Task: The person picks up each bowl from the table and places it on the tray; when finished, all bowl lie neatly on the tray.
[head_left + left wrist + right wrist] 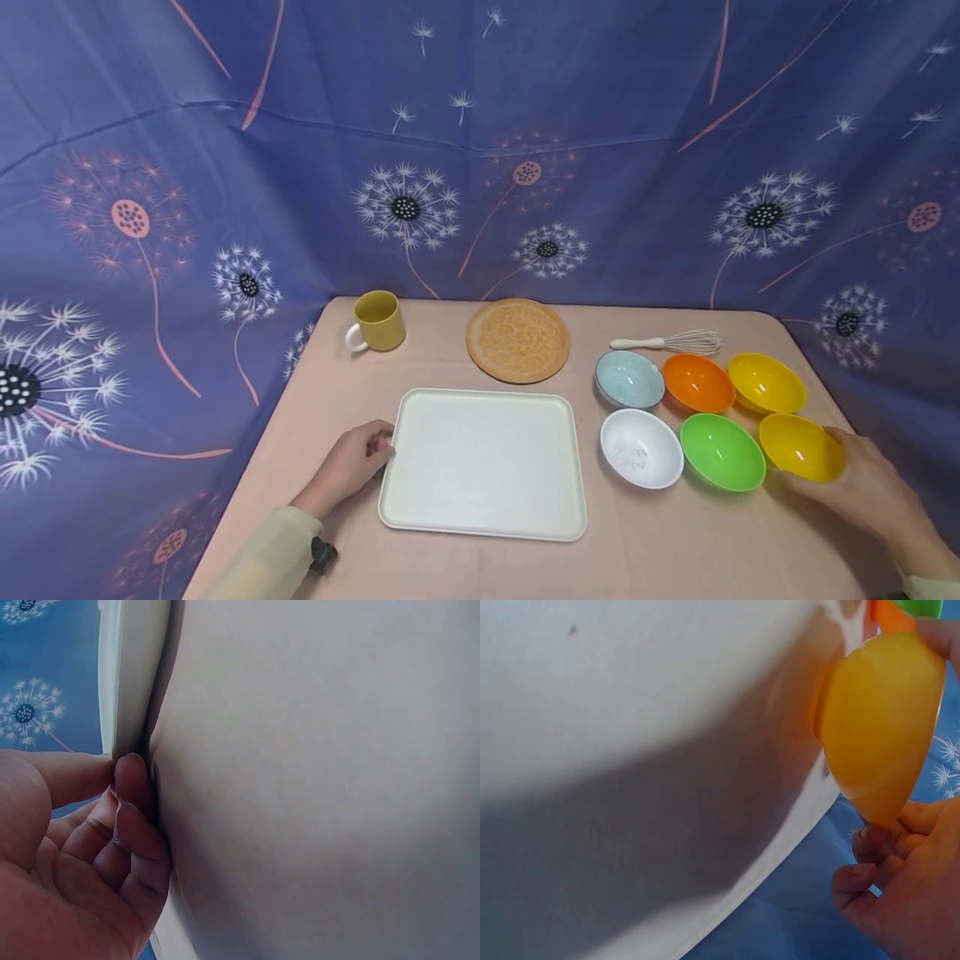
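A white rectangular tray [483,462] lies in the middle of the pink table [675,542]. My left hand [378,446] is at the tray's left edge, thumb and curled fingers pinching the rim. In the left wrist view the fingertips [133,780] press against the tray rim [131,675]. My right hand [825,475] grips the nearer yellow bowl [801,446] at the right end of the table. The right wrist view shows that yellow bowl [881,720] held between one finger on top and fingers [877,844] curled under it.
Beside the held bowl stand a green bowl [722,452] and a white bowl [641,447]; behind them are pale blue [629,378], orange [698,382] and yellow [767,382] bowls. A whisk [671,342], a round orange plate [517,340] and a yellow mug [377,321] sit at the back. Blue cloth surrounds the table.
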`<state>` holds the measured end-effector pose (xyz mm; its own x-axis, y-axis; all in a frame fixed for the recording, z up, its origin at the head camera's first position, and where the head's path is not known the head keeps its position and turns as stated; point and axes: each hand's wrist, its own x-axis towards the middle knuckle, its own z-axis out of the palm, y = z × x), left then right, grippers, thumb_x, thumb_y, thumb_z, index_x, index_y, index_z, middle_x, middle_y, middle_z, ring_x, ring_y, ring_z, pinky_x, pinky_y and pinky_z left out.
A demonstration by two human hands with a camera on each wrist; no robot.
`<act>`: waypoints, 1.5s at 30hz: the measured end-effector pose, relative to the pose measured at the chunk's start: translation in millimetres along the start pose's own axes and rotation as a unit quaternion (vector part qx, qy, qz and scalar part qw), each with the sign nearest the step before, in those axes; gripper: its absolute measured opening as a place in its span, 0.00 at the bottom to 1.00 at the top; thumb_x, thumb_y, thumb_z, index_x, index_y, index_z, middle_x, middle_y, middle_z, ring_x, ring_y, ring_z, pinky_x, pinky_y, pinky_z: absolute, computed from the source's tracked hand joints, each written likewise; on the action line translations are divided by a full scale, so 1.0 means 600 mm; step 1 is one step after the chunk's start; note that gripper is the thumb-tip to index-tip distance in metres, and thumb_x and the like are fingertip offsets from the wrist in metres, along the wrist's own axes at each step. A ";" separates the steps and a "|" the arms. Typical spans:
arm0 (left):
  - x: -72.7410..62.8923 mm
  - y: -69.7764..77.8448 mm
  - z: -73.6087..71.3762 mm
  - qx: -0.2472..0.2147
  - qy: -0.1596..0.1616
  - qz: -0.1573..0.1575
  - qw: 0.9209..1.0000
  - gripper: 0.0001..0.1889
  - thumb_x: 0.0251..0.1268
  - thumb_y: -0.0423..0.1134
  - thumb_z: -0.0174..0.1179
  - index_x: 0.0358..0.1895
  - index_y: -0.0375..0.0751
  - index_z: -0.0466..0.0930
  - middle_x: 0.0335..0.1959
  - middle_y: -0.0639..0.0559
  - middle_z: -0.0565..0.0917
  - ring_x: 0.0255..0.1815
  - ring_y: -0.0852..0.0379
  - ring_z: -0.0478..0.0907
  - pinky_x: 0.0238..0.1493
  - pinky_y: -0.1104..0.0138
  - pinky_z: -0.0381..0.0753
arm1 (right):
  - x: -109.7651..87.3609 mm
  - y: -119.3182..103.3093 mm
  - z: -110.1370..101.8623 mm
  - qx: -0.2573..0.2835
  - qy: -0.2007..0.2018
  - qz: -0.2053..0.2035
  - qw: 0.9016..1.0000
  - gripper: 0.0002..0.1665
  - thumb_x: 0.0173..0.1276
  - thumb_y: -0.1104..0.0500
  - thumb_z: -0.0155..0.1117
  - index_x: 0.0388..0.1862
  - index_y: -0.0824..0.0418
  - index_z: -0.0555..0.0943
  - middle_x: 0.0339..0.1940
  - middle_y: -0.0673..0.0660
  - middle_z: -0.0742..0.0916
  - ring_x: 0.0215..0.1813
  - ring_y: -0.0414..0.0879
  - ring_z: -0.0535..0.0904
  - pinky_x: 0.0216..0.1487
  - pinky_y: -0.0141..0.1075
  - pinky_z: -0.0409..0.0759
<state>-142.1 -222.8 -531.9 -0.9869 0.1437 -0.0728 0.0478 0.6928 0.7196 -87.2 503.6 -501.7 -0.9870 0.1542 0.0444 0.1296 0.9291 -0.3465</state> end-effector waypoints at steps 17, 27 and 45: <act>-0.007 0.002 -0.002 -0.008 -0.008 -0.016 1.000 0.13 0.69 0.31 0.66 0.55 0.41 0.85 0.25 0.58 0.78 0.24 0.60 0.73 0.27 0.68 0.73 | 0.002 -0.017 -0.048 0.002 0.017 -0.035 0.999 0.51 0.51 0.36 0.84 0.51 0.77 0.75 0.39 0.72 0.83 0.37 0.65 0.80 0.29 0.52 0.73; -0.008 0.007 -0.007 -0.013 -0.008 -0.016 1.000 0.13 0.69 0.30 0.66 0.54 0.40 0.84 0.25 0.57 0.77 0.24 0.59 0.73 0.27 0.67 0.72 | 0.015 -0.041 -0.064 -0.004 0.017 -0.033 0.999 0.55 0.52 0.34 0.83 0.55 0.79 0.73 0.42 0.73 0.82 0.37 0.63 0.79 0.27 0.49 0.72; -0.004 0.003 -0.005 -0.014 -0.005 -0.007 1.000 0.13 0.68 0.30 0.66 0.55 0.40 0.85 0.24 0.58 0.77 0.23 0.59 0.72 0.26 0.67 0.72 | 0.052 -0.155 -0.057 -0.003 -0.004 -0.054 0.999 0.69 0.56 0.29 0.76 0.74 0.78 0.60 0.65 0.80 0.69 0.55 0.76 0.71 0.43 0.76 0.69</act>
<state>-140.3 -223.6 -528.3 -0.9858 0.1418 -0.0900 0.0296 0.6744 0.7378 -126.8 433.3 -436.1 -0.9961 0.0497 0.0732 0.0225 0.9422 -0.3343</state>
